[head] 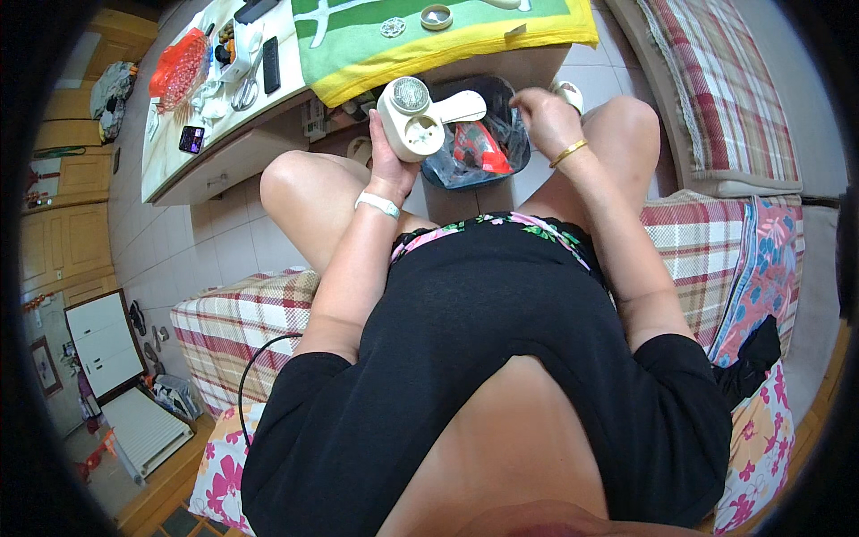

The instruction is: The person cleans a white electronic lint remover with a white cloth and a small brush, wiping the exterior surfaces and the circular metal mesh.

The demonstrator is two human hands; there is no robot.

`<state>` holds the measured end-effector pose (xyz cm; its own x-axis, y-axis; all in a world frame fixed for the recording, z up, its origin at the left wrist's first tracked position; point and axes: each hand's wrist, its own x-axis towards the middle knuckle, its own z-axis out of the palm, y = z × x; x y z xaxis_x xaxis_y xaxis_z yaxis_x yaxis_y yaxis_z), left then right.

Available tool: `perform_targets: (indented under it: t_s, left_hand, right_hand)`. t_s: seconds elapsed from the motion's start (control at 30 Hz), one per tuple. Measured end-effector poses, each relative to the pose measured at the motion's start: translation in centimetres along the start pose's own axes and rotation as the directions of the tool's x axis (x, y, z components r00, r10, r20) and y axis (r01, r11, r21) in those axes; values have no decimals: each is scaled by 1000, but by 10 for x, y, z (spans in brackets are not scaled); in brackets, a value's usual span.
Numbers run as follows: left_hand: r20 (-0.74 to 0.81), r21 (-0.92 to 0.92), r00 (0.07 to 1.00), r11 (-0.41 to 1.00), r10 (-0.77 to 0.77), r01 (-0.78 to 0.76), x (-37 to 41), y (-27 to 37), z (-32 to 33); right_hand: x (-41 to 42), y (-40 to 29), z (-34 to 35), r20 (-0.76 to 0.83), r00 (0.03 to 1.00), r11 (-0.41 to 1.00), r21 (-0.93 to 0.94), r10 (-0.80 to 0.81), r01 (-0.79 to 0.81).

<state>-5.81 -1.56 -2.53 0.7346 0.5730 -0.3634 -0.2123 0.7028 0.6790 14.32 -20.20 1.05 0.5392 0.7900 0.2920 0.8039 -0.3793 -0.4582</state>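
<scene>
My left hand [392, 158], with a white band on its wrist, holds a cream-coloured electric fabric shaver [413, 121]. A round mesh shaving head sits at its top, and a round opening below shows an uncovered inner part. A flap or handle sticks out to the right over a black waste bin [437, 176]. The bin is lined with a clear plastic bag, and a red and clear wrapper [478, 144] lies inside. My right hand [547, 121], with a gold bangle, is right of the bin with curled fingers; nothing is visible in it. A round metal-rimmed part [436, 17] and a small patterned disc [393, 27] lie on the green and yellow cloth [362, 64].
On the marble-topped table [285, 84] at the left are scissors [245, 92], a black remote control [271, 65], a phone [192, 139], a red mesh bag [180, 70] and a white container. Sofas with plaid covers [725, 87] stand at the right and under me.
</scene>
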Motion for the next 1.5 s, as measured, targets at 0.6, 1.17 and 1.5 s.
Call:
perform_targets:
  t_s: [0.6,1.17,1.5]
  left_hand:
    - [3,119,982,975,188,-187,3,-2,-4]
    - [27,285,961,919,277,-273,2,-5,-2]
    - [52,330,945,887,323,-322,0,-8,0]
  right_hand:
    - [-14,-22,-7,40,998,884,462,52,-64]
    - [-19,-79,-13,138,990,743,659,32,-116]
    - [-18,-96,0,-232,940,918,254,-249,306]
